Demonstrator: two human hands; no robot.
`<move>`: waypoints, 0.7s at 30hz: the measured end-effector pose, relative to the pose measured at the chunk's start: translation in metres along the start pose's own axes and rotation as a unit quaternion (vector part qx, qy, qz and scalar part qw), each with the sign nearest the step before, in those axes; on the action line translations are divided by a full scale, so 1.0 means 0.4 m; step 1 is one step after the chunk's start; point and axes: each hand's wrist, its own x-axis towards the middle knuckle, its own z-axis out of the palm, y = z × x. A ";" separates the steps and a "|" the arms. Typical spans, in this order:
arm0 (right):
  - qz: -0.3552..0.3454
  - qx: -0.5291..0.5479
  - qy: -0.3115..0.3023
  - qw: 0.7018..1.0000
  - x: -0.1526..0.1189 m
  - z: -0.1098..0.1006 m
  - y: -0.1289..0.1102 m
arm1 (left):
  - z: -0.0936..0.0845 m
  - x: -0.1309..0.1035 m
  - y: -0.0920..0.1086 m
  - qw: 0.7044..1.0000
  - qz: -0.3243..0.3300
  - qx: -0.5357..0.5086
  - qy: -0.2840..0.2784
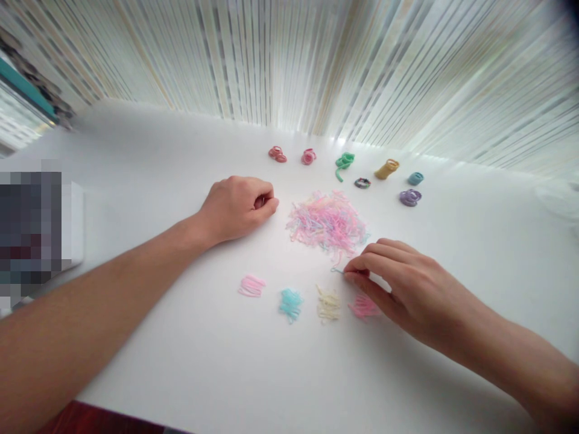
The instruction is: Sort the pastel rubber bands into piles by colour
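Observation:
A mixed pile of small pastel elastic bands [328, 224] lies in the middle of the white table [181, 337]. My right hand [398, 283] pinches one thin bluish band [337, 270] at the pile's near edge. My left hand [237, 208] rests as a loose fist on the table left of the pile, with nothing visible in it. In front of the pile lie sorted little heaps: light pink [252, 286], blue [290, 302], pale yellow [328, 303] and deeper pink [363, 306], the last partly under my right hand.
Behind the pile sit thicker hair ties in groups: red [277, 154], pink [308, 157], green [344, 163], dark multicolour [362, 182], yellow [386, 169], teal [415, 178], purple [410, 197]. A striped curtain [316, 66] hangs behind the table. A blurred box [34, 226] stands at the left edge.

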 end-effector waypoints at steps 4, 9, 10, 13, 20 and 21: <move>0.004 -0.002 0.003 1.000 -0.001 -0.001 -0.001 | 0.001 0.001 0.001 1.000 -0.004 0.004 -0.002; 0.008 0.006 0.010 1.000 -0.001 -0.005 -0.001 | 0.002 0.001 0.002 1.000 -0.007 0.002 -0.002; 0.007 0.006 0.010 1.000 0.000 -0.006 -0.001 | 0.002 0.001 0.001 1.000 -0.007 0.001 -0.002; 0.003 0.002 0.007 1.000 0.002 -0.009 -0.001 | 0.002 0.001 0.000 1.000 -0.007 -0.003 -0.005; 0.005 -0.012 0.000 1.000 0.008 -0.014 -0.003 | -0.005 0.000 0.003 1.000 -0.017 0.003 -0.014; 0.005 -0.012 0.003 1.000 0.008 -0.018 -0.002 | -0.006 0.000 0.004 1.000 -0.019 0.003 -0.014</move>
